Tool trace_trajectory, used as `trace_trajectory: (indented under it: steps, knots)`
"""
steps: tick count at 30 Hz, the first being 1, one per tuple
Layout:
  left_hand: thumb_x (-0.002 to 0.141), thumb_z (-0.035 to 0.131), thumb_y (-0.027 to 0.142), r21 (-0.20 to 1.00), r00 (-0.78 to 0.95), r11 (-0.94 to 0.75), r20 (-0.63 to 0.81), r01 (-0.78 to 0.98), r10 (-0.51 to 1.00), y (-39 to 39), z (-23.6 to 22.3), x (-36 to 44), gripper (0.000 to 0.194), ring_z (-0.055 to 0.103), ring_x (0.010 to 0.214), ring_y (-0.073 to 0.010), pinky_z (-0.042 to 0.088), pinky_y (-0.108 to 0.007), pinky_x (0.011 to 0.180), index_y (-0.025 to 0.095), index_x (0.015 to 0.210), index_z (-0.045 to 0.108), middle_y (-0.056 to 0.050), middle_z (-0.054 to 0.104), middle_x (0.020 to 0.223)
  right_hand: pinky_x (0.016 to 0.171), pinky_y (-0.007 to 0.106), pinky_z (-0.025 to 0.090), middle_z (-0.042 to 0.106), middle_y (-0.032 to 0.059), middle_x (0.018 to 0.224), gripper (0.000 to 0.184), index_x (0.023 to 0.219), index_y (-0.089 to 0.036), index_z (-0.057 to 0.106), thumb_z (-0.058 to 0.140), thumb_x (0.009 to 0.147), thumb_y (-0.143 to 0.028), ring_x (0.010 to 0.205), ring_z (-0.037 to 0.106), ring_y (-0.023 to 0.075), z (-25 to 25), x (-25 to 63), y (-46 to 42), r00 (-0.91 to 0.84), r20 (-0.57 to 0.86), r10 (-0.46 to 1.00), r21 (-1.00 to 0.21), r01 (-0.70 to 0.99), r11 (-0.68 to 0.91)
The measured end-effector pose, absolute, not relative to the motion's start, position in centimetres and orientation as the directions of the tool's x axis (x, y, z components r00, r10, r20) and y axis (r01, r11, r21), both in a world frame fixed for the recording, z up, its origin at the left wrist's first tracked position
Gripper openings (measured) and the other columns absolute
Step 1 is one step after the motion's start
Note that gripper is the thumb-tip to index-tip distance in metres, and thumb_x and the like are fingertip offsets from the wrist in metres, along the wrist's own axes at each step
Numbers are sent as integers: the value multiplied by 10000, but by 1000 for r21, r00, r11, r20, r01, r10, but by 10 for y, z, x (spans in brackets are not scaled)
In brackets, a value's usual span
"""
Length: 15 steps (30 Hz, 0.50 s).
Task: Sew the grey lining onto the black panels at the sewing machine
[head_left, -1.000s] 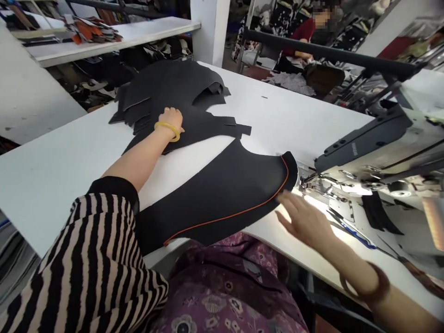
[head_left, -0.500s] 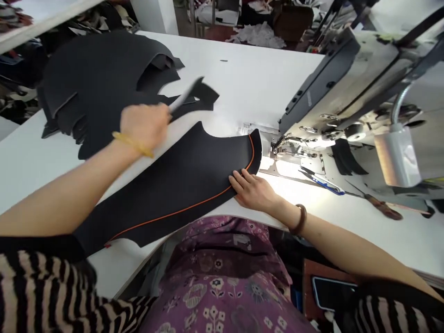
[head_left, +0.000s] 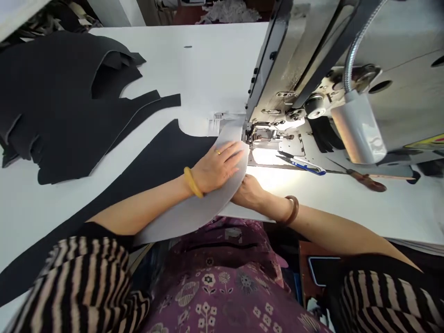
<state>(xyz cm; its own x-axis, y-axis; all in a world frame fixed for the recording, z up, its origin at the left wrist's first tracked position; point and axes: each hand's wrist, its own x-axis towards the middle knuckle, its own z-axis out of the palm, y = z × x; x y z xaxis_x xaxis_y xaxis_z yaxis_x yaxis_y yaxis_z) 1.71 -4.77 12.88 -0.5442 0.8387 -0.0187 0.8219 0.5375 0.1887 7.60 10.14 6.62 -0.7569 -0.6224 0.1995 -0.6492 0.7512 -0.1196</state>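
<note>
Just left of the sewing machine [head_left: 294, 51], a pale grey curved piece [head_left: 183, 215] lies over a black panel [head_left: 166, 152] on the white table [head_left: 215, 69], its near side reaching the table's front edge. The left hand [head_left: 218, 169] rests flat across its right part, fingers extended, gripping nothing; the right hand [head_left: 248, 192] curls at its near right edge, fingertips hidden, so whether it pinches cannot be told. The piece looks thin, light and bendy, probably hard to damage. A flat palm on top and a pinch along the curved edge seem the best holds, since the layers could slide.
</note>
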Motion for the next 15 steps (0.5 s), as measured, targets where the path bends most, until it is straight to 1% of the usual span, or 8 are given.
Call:
trace_trajectory:
  steps: [1, 2, 4, 5, 7, 10, 13, 15]
  knots:
    - [1008, 220, 303, 178, -538, 539, -57, 823, 841, -44, 121, 13, 508, 176, 1440, -309, 284, -552, 1119, 102, 1468, 296, -144, 220, 1554, 743, 328, 481, 643, 90, 714, 255, 779, -135, 686, 443, 805, -62, 785, 563, 201, 66, 77, 102, -738, 200, -644, -103, -670, 735]
    - [1008, 215, 302, 177, -538, 550, -116, 816, 835, -43, 115, 9, 517, 115, 1456, -313, 279, -586, 1114, 118, 1490, 246, -132, 158, 1575, 764, 338, 485, 645, 91, 728, 262, 788, -135, 684, 434, 817, -62, 806, 563, 206, 67, 77, 104, -715, 205, -668, -86, -693, 715]
    - [1008, 201, 307, 180, -538, 575, -217, 798, 814, -45, 107, 7, 527, 88, 1460, -317, 288, -617, 1101, 135, 1507, 198, -123, 123, 1583, 801, 354, 491, 650, 93, 780, 281, 819, -138, 682, 410, 854, -77, 847, 559, 214, 67, 77, 109, -677, 240, -696, -56, -726, 686]
    - [1008, 198, 311, 175, -539, 581, -236, 795, 808, -48, 105, 7, 530, 96, 1458, -319, 285, -623, 1102, 136, 1508, 194, -122, 128, 1582, 817, 362, 494, 651, 99, 810, 284, 837, -136, 681, 403, 871, -93, 867, 555, 218, 66, 76, 111, -668, 269, -693, -52, -729, 682]
    - [1007, 198, 320, 164, -546, 584, -227, 795, 807, -54, 105, 9, 535, 122, 1453, -321, 297, -622, 1100, 129, 1507, 203, -120, 154, 1577, 864, 392, 491, 647, 128, 886, 266, 878, -120, 678, 415, 896, -147, 935, 547, 238, 64, 75, 114, -675, 339, -655, -71, -712, 698]
    - [1005, 201, 317, 156, -575, 604, -193, 782, 795, -58, 107, 13, 533, 161, 1445, -317, 332, -599, 1093, 117, 1498, 234, -119, 200, 1566, 979, 484, 439, 620, 187, 1035, 266, 937, -82, 669, 449, 906, -229, 1106, 498, 296, 60, 75, 115, -700, 419, -579, -84, -665, 742]
    - [999, 229, 291, 129, -610, 632, -171, 764, 773, -54, 109, 11, 509, 183, 1441, -309, 331, -601, 1094, 143, 1482, 293, -95, 253, 1552, 1028, 537, 391, 595, 204, 1115, 299, 989, -70, 659, 462, 899, -276, 1194, 452, 327, 57, 75, 116, -711, 417, -566, -94, -653, 751]
    - [995, 252, 280, 119, -618, 640, -173, 759, 766, -48, 112, 8, 491, 196, 1438, -301, 317, -611, 1100, 166, 1466, 334, -73, 289, 1540, 1026, 550, 387, 602, 191, 1101, 309, 1016, -79, 652, 450, 900, -283, 1178, 465, 325, 57, 74, 118, -708, 377, -597, -109, -674, 730]
